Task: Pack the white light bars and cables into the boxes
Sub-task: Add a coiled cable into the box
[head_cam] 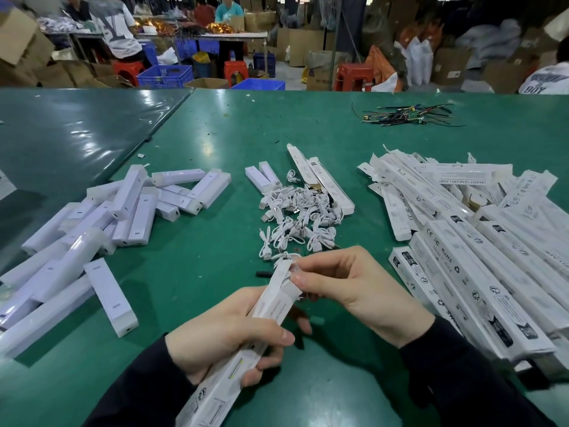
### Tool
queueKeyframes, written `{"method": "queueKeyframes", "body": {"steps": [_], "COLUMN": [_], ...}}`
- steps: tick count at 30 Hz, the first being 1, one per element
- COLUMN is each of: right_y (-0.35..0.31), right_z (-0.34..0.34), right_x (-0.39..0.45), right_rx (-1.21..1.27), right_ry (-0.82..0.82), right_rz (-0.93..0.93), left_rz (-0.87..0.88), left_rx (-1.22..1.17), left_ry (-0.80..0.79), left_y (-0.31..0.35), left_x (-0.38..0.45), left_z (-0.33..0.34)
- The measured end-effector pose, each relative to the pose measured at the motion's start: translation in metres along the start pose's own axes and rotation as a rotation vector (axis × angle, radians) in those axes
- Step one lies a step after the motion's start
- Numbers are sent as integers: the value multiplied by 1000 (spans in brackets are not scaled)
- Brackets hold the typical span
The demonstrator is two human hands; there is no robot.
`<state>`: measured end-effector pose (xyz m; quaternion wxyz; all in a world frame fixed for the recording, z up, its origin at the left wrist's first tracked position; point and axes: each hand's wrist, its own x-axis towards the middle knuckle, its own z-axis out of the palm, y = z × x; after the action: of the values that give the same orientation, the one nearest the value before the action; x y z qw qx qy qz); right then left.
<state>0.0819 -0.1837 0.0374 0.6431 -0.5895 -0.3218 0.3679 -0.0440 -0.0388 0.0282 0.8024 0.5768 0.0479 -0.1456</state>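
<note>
head cam, near to far: left hand (228,337) is wrapped round a long slim white printed cardboard box (246,343), held slanting up from bottom centre to the middle. right hand (348,288) pinches at the box's open top end, where a small coiled white usb cable (284,257) looks part way in; can't tell if a light bar is already inside, though a pale strip shows thru a gap in the box near the left fingers. judging by that, this box is at the cable step, closing the flap comes next.

green table mat (215,248) under it all. left side: loose heap of white plastic light bars (92,229), many, not boxed yet. centre, just beyond the hands: pile of white coiled cables (301,211), w/ two more light bars and a couple of flat boxes touching its far edge. right side: big stack of the same white printed boxes (477,241); can't tell filled from empty, some ends look open.

so plenty left, bars and cables both well stocked.

far right on the mat: small tangle of dark wires (409,115), apart from the rest. beyond the table: blue plastic crates (166,75), red stools, brown cartons, seated workers at another bench
</note>
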Motion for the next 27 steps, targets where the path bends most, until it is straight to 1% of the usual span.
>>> {"method": "queueKeyframes", "body": {"steps": [3,6,9,13,18,21,24,26,27], "right_y": [0,0,2,2,5,9,9,10,12], "right_z": [-1,-1,2,1,12,15,12,8,6], "right_x": [0,-1,-1,-1,-2,-2,1,3,5], "right_rx": [-40,-30,-88,-82,-263,-283,-128,-72,-56], "right_ry": [6,-29,-57,13,-78,-84,27,133,175], "right_rz": [0,-17,-48,-80,-118,-111,-117,-114,-113], "left_rz": [-13,-27,-33,-7,-20,-4,46,57,64], "left_rx": [-4,11,-12,-75,-50,-81,-177,-264,-266], "left_ry": [-12,-41,-28,-1,-27,57,87,115,134], "left_y": [-2,-3,-2,0,0,-1,1,2,2], "left_x": [1,1,1,2,3,7,8,7,6], "left_z": [1,2,2,1,2,2,0,-1,-1]}}
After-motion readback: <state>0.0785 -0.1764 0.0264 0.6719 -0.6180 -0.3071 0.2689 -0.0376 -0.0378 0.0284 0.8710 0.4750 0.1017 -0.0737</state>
